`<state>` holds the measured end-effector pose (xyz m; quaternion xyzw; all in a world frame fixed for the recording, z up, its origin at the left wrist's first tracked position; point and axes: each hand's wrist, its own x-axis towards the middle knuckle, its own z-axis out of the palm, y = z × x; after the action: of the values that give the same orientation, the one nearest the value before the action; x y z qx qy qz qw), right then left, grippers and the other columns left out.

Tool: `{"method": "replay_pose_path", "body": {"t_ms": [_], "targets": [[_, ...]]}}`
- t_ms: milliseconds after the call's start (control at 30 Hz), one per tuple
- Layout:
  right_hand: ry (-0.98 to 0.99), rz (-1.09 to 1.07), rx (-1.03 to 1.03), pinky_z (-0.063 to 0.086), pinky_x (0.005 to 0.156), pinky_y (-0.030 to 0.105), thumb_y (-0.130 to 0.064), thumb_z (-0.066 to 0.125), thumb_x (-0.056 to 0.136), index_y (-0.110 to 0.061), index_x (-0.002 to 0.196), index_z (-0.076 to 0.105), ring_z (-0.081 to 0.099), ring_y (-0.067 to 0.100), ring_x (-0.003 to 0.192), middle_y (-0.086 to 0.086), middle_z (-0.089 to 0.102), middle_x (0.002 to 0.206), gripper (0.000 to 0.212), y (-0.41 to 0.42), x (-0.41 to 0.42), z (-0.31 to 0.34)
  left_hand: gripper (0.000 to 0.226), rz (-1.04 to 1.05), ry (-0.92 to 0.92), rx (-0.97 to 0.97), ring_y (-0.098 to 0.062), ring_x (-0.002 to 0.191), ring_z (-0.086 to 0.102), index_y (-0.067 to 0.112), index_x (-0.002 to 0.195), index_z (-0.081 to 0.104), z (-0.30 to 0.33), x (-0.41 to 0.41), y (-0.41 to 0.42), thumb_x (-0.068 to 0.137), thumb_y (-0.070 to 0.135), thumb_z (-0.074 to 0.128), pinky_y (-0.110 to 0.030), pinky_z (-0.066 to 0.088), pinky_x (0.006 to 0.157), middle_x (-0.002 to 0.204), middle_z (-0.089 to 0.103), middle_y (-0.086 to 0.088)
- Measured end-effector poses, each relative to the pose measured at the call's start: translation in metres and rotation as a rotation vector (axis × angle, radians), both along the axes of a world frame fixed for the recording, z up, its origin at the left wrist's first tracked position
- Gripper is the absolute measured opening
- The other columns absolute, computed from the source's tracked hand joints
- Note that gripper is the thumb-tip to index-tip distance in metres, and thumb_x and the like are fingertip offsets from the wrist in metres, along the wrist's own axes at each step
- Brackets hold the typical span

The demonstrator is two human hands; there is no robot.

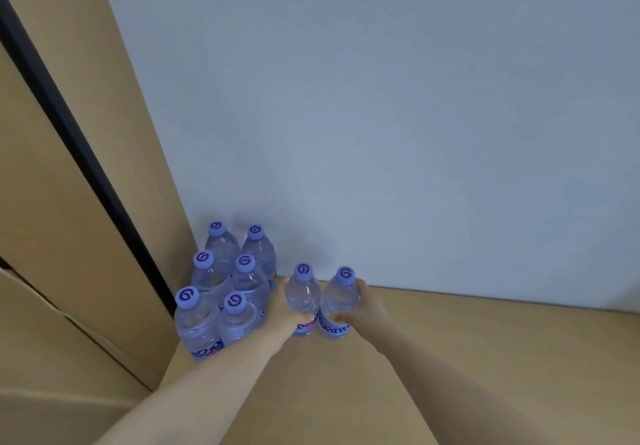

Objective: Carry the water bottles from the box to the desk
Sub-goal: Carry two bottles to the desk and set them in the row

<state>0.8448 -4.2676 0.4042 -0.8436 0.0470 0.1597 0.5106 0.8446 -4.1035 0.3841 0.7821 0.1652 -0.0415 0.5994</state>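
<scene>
Several clear water bottles with purple caps (221, 292) stand grouped in the back left corner of a tan desk (485, 358), against the wall. Just to their right, two more bottles stand upright side by side on the desk. My left hand (284, 309) grips the left bottle (302, 292) round its body. My right hand (363, 302) grips the right bottle (337, 301) the same way. The box is out of view.
A pale blue wall (381, 115) rises right behind the desk. A tan panel with a dark gap (79, 140) stands at the left, next to the bottle group. The desk surface stretches to the right and toward me.
</scene>
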Motion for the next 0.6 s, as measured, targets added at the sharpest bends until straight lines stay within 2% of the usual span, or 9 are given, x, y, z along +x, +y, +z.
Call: {"method": "replay_pose_path", "body": {"t_ms": [100, 167, 300, 400, 467, 533, 600], "targets": [[-0.019, -0.022, -0.037, 0.049, 0.095, 0.036, -0.018, 0.071, 0.078, -0.019, 0.120, 0.052, 0.051, 0.024, 0.112, -0.008, 0.048, 0.103, 0.046, 0.005, 0.022, -0.002, 0.014, -0.051, 0.032, 0.016, -0.016, 0.078, 0.047, 0.015, 0.081, 0.050, 0.006, 0.012, 0.000, 0.088, 0.006, 0.057, -0.029, 0.039, 0.076, 0.081, 0.051, -0.006], [-0.038, -0.007, -0.042, 0.050, 0.094, 0.038, -0.016, 0.073, 0.077, -0.016, 0.120, 0.053, 0.052, 0.023, 0.113, -0.002, 0.052, 0.109, 0.048, 0.005, 0.033, -0.004, 0.016, -0.105, 0.031, 0.077, -0.016, 0.080, 0.044, 0.014, 0.084, 0.048, 0.006, 0.021, 0.003, 0.085, 0.001, 0.058, -0.029, 0.038, 0.075, 0.081, 0.048, -0.007], [-0.056, -0.011, -0.034, 0.052, 0.083, 0.031, -0.012, 0.074, 0.074, -0.019, 0.123, 0.053, 0.058, 0.017, 0.103, 0.003, 0.050, 0.118, 0.054, 0.005, 0.052, -0.008, 0.010, -0.118, 0.027, 0.140, -0.019, 0.079, 0.051, 0.005, 0.088, 0.056, 0.005, 0.038, 0.006, 0.081, -0.001, 0.061, -0.035, 0.047, 0.078, 0.079, 0.054, -0.009], [-0.073, 0.001, -0.056, 0.052, 0.082, 0.031, -0.011, 0.073, 0.073, -0.018, 0.124, 0.052, 0.058, 0.018, 0.102, 0.004, 0.050, 0.119, 0.055, 0.007, 0.061, -0.010, 0.015, -0.080, 0.022, 0.161, -0.020, 0.078, 0.051, 0.007, 0.086, 0.055, 0.005, 0.050, 0.007, 0.078, -0.003, 0.062, -0.030, 0.044, 0.074, 0.077, 0.054, -0.007], [-0.079, -0.003, -0.043, 0.050, 0.074, 0.024, -0.012, 0.074, 0.073, -0.018, 0.123, 0.052, 0.059, 0.016, 0.098, 0.003, 0.050, 0.118, 0.054, 0.009, 0.065, -0.012, 0.022, -0.058, 0.008, 0.122, -0.019, 0.079, 0.054, 0.012, 0.087, 0.054, 0.002, 0.057, 0.007, 0.076, -0.005, 0.065, -0.028, 0.044, 0.075, 0.077, 0.056, -0.002], [-0.092, -0.025, -0.039, 0.044, 0.066, 0.018, -0.012, 0.074, 0.074, -0.019, 0.118, 0.052, 0.056, 0.009, 0.093, 0.000, 0.048, 0.115, 0.050, 0.010, 0.067, -0.014, 0.031, -0.038, 0.007, 0.095, -0.019, 0.087, 0.059, 0.015, 0.097, 0.055, -0.001, 0.063, 0.008, 0.075, -0.003, 0.068, -0.030, 0.048, 0.081, 0.088, 0.062, -0.001], [-0.099, -0.043, -0.035, 0.042, 0.064, 0.016, -0.010, 0.072, 0.075, -0.017, 0.114, 0.052, 0.054, 0.006, 0.088, 0.000, 0.048, 0.114, 0.045, 0.011, 0.069, -0.017, 0.047, -0.026, 0.021, 0.078, -0.023, 0.099, 0.060, 0.013, 0.116, 0.054, -0.006, 0.068, 0.009, 0.074, 0.000, 0.071, -0.037, 0.050, 0.092, 0.104, 0.065, -0.005]]}}
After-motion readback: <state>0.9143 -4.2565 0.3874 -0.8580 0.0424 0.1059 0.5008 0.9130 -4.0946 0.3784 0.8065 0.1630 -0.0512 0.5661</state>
